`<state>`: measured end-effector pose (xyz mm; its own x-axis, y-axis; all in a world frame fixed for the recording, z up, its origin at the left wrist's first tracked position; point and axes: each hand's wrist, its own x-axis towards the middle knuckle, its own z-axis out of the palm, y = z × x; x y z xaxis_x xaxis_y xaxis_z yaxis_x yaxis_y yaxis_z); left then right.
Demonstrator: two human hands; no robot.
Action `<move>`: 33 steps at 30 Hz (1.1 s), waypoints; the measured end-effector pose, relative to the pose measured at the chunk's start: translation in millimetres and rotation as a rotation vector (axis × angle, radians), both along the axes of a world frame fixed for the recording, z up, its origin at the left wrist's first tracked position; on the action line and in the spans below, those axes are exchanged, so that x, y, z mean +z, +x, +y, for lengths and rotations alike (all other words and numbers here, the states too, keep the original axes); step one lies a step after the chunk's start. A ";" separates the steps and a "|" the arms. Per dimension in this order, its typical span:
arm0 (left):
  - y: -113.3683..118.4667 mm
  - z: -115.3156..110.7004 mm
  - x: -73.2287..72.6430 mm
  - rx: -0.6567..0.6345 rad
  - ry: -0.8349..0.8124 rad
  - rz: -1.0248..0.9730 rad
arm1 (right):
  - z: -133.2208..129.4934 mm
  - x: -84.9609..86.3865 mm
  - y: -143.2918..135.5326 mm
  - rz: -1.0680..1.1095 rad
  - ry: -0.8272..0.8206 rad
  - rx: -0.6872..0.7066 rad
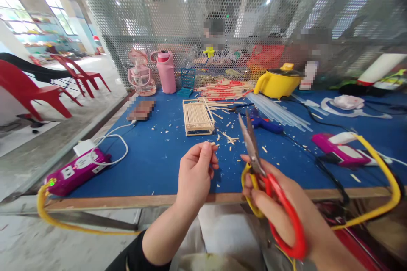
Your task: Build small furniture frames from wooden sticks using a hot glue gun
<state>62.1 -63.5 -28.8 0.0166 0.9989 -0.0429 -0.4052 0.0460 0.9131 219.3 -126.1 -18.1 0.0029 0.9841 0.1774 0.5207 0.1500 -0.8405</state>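
Note:
My right hand (270, 203) grips a pair of scissors (251, 146) with one red and one yellow handle loop; the blades point up and away from me, slightly parted. To its left, my left hand (197, 169) is pinched shut, thumb against forefinger. A tiny pale bit shows at its fingertips, too small to name. Just beyond that hand stands a small rack-like frame (199, 117) built of thin wooden sticks. Short cut stick pieces (229, 137) lie scattered to the right of the frame.
Behind are a pile of red-marked sticks (222, 89), clear glue sticks (280, 112), a blue glue gun (265, 125) and a yellow pot (280, 84). Two bottles (167, 74) stand back left. Purple power strips (78, 169) (341, 150) with cables lie on either side.

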 end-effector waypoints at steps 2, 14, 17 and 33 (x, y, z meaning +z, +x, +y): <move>2.7 -0.9 2.9 0.038 0.042 0.031 | 2.0 1.5 -16.8 -0.028 0.012 0.003; 3.8 -15.2 8.9 0.107 0.258 0.266 | -1.6 2.1 -36.8 0.057 0.012 0.161; 4.0 -17.4 8.2 0.130 0.282 0.296 | -2.0 -1.2 -39.7 0.082 -0.005 0.155; 13.5 -25.6 -0.4 0.103 0.363 0.209 | -1.8 -0.3 -38.1 0.192 -0.027 0.161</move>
